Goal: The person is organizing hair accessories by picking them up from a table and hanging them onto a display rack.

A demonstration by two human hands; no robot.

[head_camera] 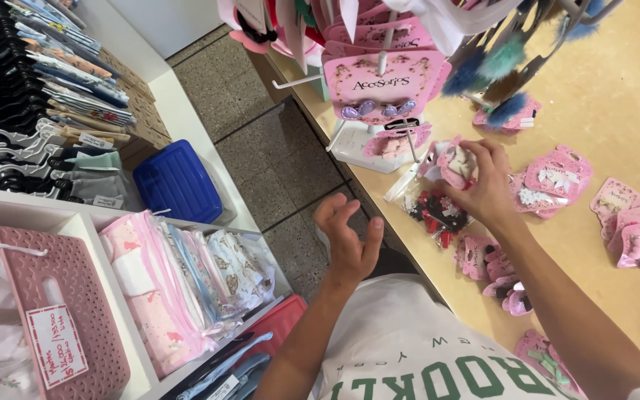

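My right hand (486, 181) is over the light wooden counter (616, 96), its fingers closed on a pink accessory card (455, 161) with a small hair clip on it. Just below it lies a clear plastic bag (430, 207) of red and black clips. My left hand (350, 238) hovers open in the air off the counter's edge, fingers curled and apart, holding nothing. A white display rack (368, 141) hung with pink cards of hair clips stands on the counter right behind the held card.
Several pink cards (557, 178) lie scattered on the counter to the right. A blue plastic bin (177, 181) sits on the tiled floor. At left are a white shelf with folded pastel clothes (179, 281), a pink basket (75, 304) and hanging garments (46, 81).
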